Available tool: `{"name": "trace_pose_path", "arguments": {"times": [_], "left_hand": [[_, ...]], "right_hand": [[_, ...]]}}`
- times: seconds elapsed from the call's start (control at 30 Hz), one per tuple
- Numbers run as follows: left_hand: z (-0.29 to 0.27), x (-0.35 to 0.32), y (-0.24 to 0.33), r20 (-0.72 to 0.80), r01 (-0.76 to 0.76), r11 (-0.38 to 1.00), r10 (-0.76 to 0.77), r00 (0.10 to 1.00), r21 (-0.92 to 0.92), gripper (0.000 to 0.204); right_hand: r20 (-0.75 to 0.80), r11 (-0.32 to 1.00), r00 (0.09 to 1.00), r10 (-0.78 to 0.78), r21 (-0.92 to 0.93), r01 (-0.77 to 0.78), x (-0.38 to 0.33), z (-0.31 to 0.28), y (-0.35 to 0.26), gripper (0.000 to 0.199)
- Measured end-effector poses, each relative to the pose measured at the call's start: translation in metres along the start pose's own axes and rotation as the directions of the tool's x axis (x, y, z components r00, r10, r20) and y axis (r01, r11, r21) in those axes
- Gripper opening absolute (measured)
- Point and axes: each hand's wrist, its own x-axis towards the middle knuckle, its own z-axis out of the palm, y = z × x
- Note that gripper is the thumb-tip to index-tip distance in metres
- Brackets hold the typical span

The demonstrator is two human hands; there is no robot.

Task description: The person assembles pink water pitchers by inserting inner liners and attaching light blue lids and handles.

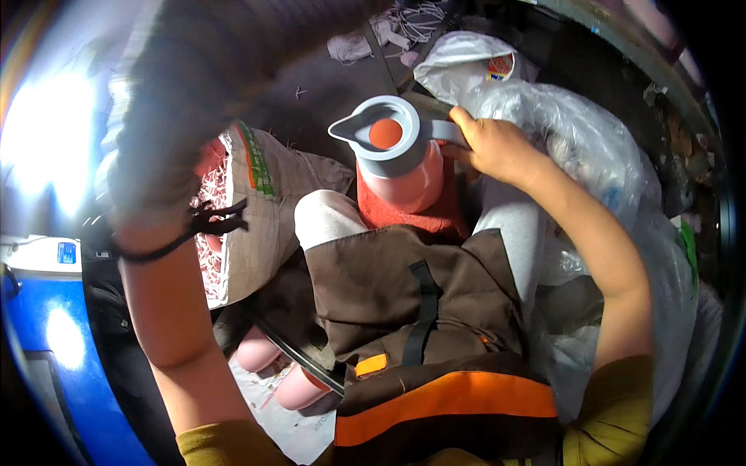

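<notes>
A pink vacuum jug [404, 182] with a grey lid and spout stands between my knees, an orange-red button in the middle of the lid. Around its grey handle [444, 132] my right hand [497, 147] is closed. Red cloth [412, 220] lies beneath and in front of the jug. My left hand [159, 167] is raised close to the camera at the upper left, dark and blurred, so its fingers cannot be made out. A black band [175, 241] circles that wrist.
A pale woven sack [272, 167] full of small pink-white pieces stands at my left. Two rounded pink objects [301, 387] lie beside my lap. Clear plastic bags [567, 109] crowd the right side. A blue box-like object [58, 303] is at far left; white cables [412, 27] lie ahead.
</notes>
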Motion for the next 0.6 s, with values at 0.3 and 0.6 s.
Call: {"name": "trace_pose_path", "arguments": {"times": [0.3,0.6], "left_hand": [[0.124,-0.046,-0.069,-0.021,-0.159,0.951,0.171,0.985,0.267,0.073],[0.065,-0.021,-0.049,-0.185,-0.201,0.965,0.231,0.955,0.170,0.054]], "right_hand": [[0.043,1.000,0.999,-0.019,-0.017,0.020,0.003,-0.002,0.002,0.045],[-0.016,0.995,0.999,-0.049,-0.089,0.048,-0.004,0.003,0.005,0.046]]}}
